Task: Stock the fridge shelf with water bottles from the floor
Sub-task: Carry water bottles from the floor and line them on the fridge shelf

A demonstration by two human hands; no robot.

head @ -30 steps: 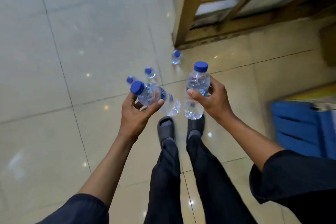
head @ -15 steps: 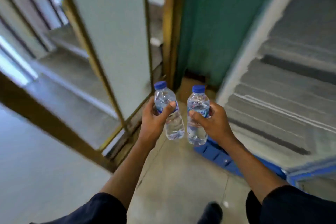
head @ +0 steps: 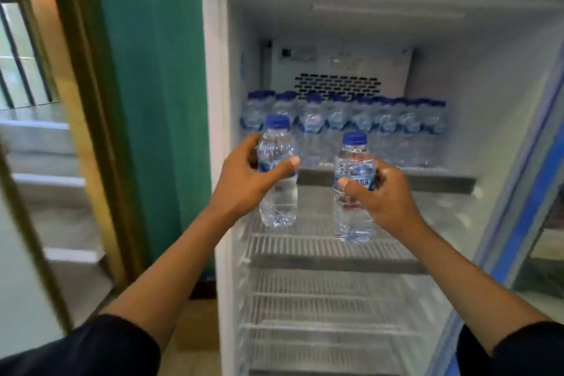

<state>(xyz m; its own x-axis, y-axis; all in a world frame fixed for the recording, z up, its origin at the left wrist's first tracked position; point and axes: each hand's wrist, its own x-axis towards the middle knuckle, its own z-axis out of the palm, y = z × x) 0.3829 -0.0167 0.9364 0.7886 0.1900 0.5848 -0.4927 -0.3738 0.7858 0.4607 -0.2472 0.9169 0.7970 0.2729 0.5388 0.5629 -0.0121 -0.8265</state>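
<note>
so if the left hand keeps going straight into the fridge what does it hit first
Probably the row of bottles at the back of the shelf. The left hand and its bottle seem to have open shelf ahead, though depth is unclear.

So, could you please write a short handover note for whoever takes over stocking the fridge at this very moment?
Left hand: grips a water bottle upright by its middle, held in front of the open fridge.
Right hand: grips a second bottle upright, at about the same height.
Fridge: door open; a row of stocked bottles stands along the back of the shelf, whose front part is bare wire.
Done: back of the shelf filled.
Left: set both held bottles down in front of that row. The floor is out of view, so I cannot tell how many bottles remain.
</note>
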